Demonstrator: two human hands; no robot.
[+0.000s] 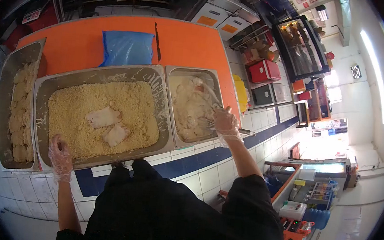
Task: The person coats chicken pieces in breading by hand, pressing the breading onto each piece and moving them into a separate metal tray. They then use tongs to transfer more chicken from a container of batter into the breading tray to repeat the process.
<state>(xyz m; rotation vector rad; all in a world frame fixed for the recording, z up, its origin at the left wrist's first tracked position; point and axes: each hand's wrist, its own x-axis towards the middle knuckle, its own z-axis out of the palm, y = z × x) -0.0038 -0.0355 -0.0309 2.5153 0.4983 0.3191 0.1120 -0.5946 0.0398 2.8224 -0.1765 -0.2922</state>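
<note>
My left hand (61, 158), in a clear plastic glove, is by the front left corner of a large metal tray (167, 113), its fingers loosely curled and apart, holding nothing I can see. In that tray two pale, coated pieces of meat (104, 117) lie on yellowish crumbs (74, 124). My right hand (227, 123), also gloved, is closed around a wire whisk (248, 132) at the right edge of a smaller metal tray (181, 144). The whisk's wires reach over that tray's pale wet batter (187, 108), where more pieces sit; my hand hides the whisk's middle.
A third metal tray (4, 114) on the left holds several coated pieces (22, 111). Behind the trays a blue plastic bag (127, 48) lies on the orange table (189, 41). A red cooler (264, 72) and a glass display case (301, 47) stand beyond the table's right side.
</note>
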